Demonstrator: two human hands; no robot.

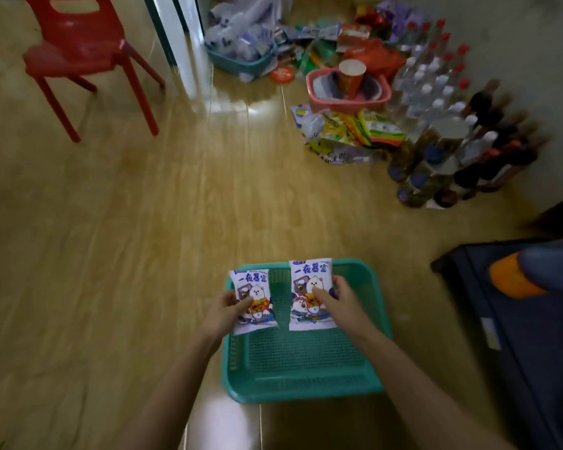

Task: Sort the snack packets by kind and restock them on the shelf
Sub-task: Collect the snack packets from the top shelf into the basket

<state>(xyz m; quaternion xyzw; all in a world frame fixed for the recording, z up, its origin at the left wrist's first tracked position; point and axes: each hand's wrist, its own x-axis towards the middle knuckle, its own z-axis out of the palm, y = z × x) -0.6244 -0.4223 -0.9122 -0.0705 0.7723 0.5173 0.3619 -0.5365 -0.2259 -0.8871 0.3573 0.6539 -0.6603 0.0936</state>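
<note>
The teal mesh basket (306, 383) sits on the floor (111, 254) at 6 o'clock. Over it, the left hand (226, 311) pinches one purple-and-white snack packet (251, 280); the right hand (337, 300) pinches a matching packet (309, 277) just beside. A packet pile (345, 138) lies at 1 o'clock.

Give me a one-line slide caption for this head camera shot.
Left hand and right hand hold matching snack packets over a teal basket on the wooden floor.

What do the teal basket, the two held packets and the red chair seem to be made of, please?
Teal basket: moulded plastic, judging by its mesh floor and smooth rim. Left packet and right packet: glossy printed film, probably plastic. Red chair: shiny moulded plastic, showing highlights.
</note>
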